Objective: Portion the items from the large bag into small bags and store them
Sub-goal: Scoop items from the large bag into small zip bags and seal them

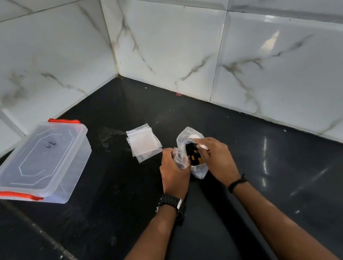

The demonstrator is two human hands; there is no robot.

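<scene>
A: Large bag (193,149) — position?

B: On the black worktop (268,193), right of centre, between the two hands. Clear plastic, standing up. Long axis runs away from the person, mouth open and pointing up and toward the wall corner. Dark pieces with a few orange ones show inside; cannot tell what they are.

A: Right hand (215,158)?

B: At the bag's mouth, fingers curled round a white spoon-like utensil (200,145); a round white end shows near the bag's far lip. Black band on that wrist.

A: Left hand (172,168)?

B: Just beside the large bag, on its left. Fingers and thumb are curled round a small clear bag (181,159), held with its mouth toward the large one. The two bags touch or nearly so; cannot tell which. Black watch (172,203) on that wrist.

A: The other small bags?

B: Stack of small bags (144,142), flat on the worktop, just beyond the left hand, slightly fanned, corners not aligned.

A: Storage?

B: Clear lidded box (38,162) with orange clips, far left, well apart from the bags, lid on. Long axis runs diagonally, near-left to far-right. White marbled wall tiles (172,38) meet in a corner behind.
</scene>
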